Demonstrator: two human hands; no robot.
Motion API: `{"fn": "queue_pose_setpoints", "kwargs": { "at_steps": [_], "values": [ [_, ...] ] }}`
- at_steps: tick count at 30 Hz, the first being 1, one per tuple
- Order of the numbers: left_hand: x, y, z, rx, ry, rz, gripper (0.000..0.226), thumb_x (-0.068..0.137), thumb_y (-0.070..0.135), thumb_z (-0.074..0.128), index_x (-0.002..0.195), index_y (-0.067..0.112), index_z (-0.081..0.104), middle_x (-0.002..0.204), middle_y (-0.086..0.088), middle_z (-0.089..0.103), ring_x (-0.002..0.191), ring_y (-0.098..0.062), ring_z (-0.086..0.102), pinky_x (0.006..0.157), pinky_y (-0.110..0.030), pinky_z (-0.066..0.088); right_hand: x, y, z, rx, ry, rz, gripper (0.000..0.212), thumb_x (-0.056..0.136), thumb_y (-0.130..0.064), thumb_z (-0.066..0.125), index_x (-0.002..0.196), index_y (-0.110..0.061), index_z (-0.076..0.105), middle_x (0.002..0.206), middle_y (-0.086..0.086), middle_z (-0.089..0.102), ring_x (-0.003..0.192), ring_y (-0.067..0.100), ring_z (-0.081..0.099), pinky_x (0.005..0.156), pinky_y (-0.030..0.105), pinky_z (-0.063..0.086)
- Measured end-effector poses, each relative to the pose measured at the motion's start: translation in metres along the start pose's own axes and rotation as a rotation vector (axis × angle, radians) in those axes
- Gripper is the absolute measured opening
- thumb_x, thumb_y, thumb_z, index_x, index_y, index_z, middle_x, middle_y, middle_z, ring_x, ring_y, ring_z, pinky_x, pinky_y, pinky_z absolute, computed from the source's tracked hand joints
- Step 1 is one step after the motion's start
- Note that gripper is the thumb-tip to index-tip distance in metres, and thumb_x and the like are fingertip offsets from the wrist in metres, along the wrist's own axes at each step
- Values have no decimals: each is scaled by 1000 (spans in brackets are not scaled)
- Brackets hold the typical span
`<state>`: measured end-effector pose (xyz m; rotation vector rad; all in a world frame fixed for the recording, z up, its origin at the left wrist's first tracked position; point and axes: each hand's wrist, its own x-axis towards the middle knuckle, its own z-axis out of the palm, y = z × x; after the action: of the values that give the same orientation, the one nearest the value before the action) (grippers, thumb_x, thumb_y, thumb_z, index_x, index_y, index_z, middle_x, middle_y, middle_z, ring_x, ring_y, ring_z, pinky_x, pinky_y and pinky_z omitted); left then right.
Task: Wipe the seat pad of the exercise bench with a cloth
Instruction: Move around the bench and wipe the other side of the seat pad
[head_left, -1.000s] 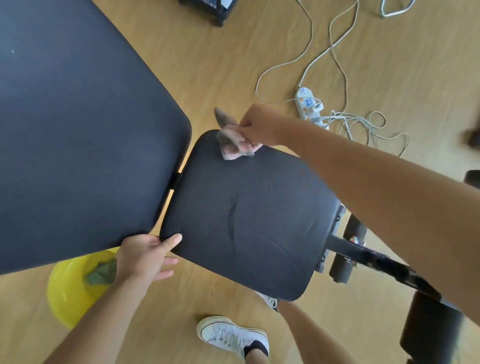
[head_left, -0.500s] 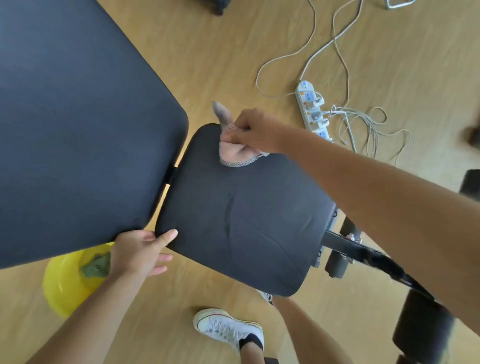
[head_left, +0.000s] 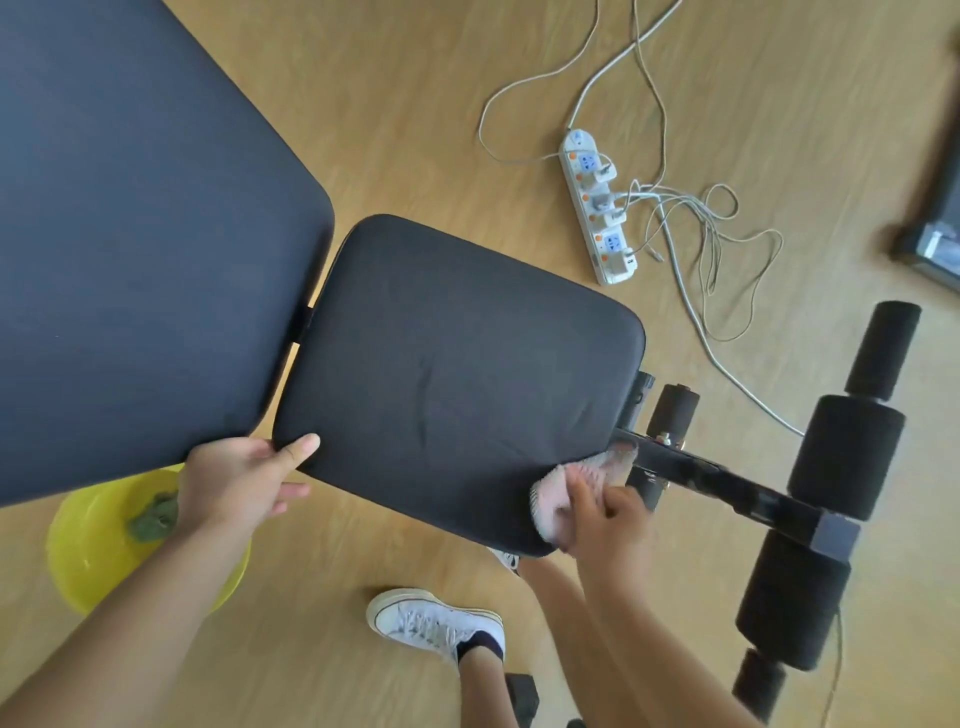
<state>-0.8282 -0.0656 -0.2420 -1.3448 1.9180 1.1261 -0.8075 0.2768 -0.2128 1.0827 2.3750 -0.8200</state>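
Right hand (head_left: 613, 519) has swept its clutched cloth (head_left: 555, 493) to seat pad's (head_left: 452, 374) near corner; left hand (head_left: 234, 483) grips pad.

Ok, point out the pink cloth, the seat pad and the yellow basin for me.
pink cloth (head_left: 550, 501): head view, on its bunched middle.
seat pad (head_left: 452, 374): head view, on the middle of its top.
yellow basin (head_left: 88, 551): head view, on its bare inner wall.

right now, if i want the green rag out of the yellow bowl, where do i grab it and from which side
I'd pinch the raised, bunched top of the crumpled green rag, coming down from the near side: the black padded backrest overhangs the far part of the yellow plastic bowl.
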Motion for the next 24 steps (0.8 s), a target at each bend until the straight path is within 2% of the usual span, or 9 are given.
{"fn": "queue_pose_setpoints", "kwargs": {
  "at_steps": [3,5,10,14,16,18,20,22,24],
  "values": [
    [-1,1,-2,5,-8,6,54,80,38,90,66,-4,59,44,5,64,45,-14,76,74,-56,65,-3,-7,-2,61,-40,13,54,91,-40,76,62,2,57,65,9,58,60,26,55,50,28,39],
    [0,1,-1,-5,-12,11,58,80,38,90,81,-14,65,56,-5,69,45,-14,76,76,-57,66,43,-40,-16,79,50,-7,59,89,-44,77,59,3,57,58,7,55,57,26,50,53,34,40],
    [-1,0,-1,-6,-9,26,52,79,37,91,86,-10,71,66,-11,72,44,-13,76,78,-55,66,88,-75,-28,163,128,17,61,91,-56,69,70,2,69,62,11,70,60,23,60,58,34,48],
    [0,-2,-1,5,7,40,48,77,40,92,73,-2,68,48,3,70,45,-13,76,75,-52,66,-15,-2,12,320,38,333,62,93,-52,68,60,0,59,56,9,57,59,23,52,59,38,47],
    [1,-4,-1,17,22,58,51,76,43,92,71,-2,68,48,3,70,45,-12,76,74,-52,66,-64,15,41,403,7,492,58,92,-53,71,51,-13,56,46,0,54,54,21,49,57,34,46],
    [2,-6,0,32,43,72,57,76,45,91,77,-7,69,57,-6,74,45,-12,76,74,-52,66,-93,1,73,494,-113,530,43,99,-53,60,68,-24,69,65,0,74,59,19,61,59,30,54],
    [3,-7,0,58,56,110,58,78,49,88,76,-7,71,63,-14,77,51,-16,79,76,-52,65,-105,-31,101,595,-159,636,43,103,-57,50,86,-22,69,83,5,72,73,20,61,63,16,52],
    [2,-7,-1,119,60,181,56,81,55,83,66,2,73,64,-14,79,62,-25,78,72,-46,62,-106,-61,121,790,-148,894,47,93,-64,62,76,-20,60,76,-5,63,68,16,59,62,23,45],
    [3,-8,-2,203,69,247,60,85,58,78,54,7,69,60,-14,76,58,-28,65,58,-36,46,-111,-78,143,837,-148,939,47,84,-62,75,71,-19,60,76,-6,67,66,12,61,66,30,48]
  ]
}}
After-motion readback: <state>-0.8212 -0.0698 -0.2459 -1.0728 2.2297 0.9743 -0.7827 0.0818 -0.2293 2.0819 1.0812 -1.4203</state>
